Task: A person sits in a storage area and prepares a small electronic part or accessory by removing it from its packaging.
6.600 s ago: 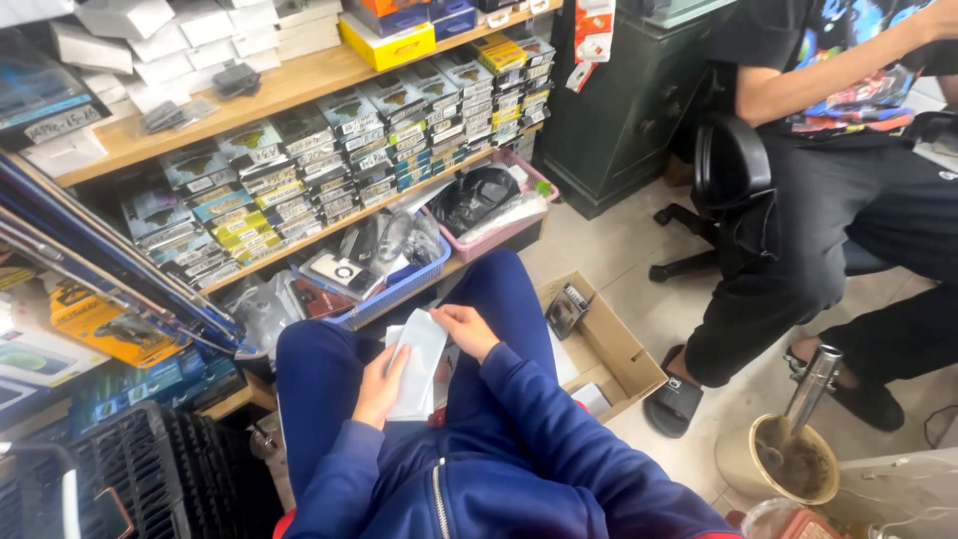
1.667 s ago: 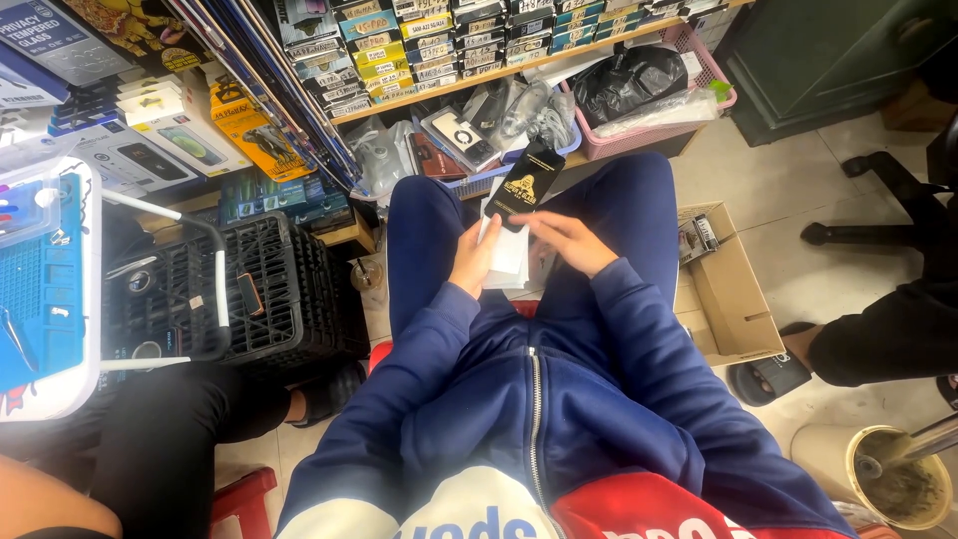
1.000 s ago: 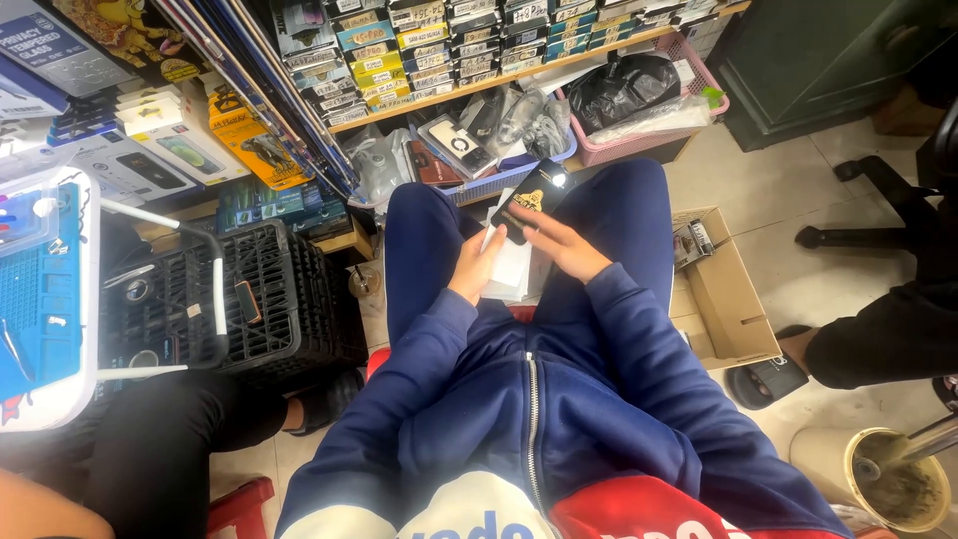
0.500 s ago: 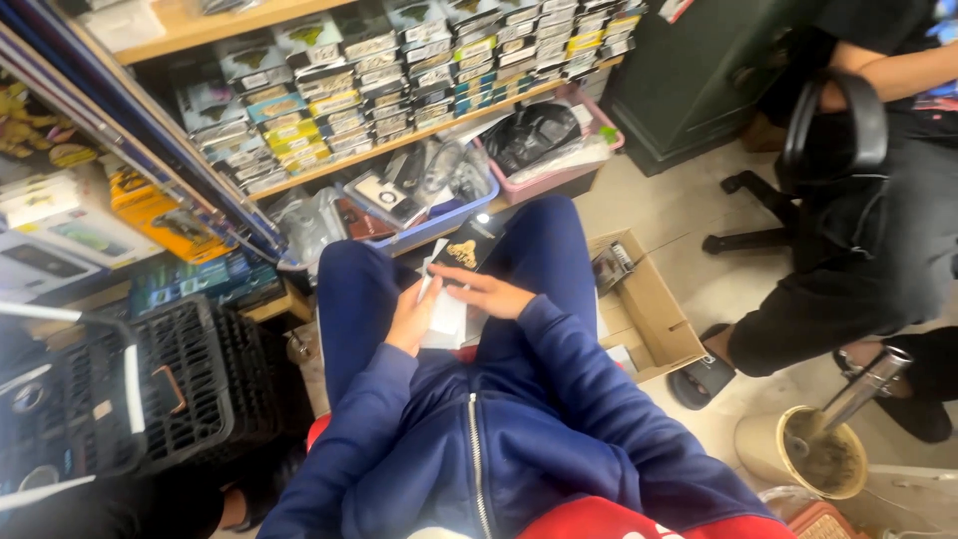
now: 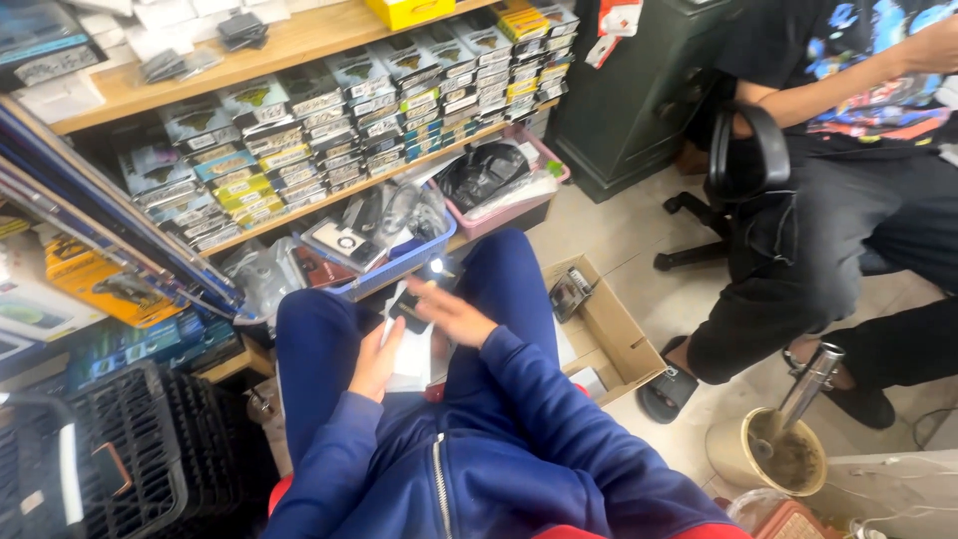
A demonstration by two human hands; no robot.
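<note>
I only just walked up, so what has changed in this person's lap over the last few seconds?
The right hand has lifted off and now reaches forward, fingers spread over a small dark item. The left hand went on holding the white packet between the knees. The camera has swung back toward the shelves. The cardboard box on the floor stayed put.

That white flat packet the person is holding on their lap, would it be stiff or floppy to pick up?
The white packet looks thin and flat, so probably light. It lies across the left hand without visibly drooping, so likely fairly stiff, like card. The right hand rests over its top with a small dark item; its smooth surface might let that slide.
</note>
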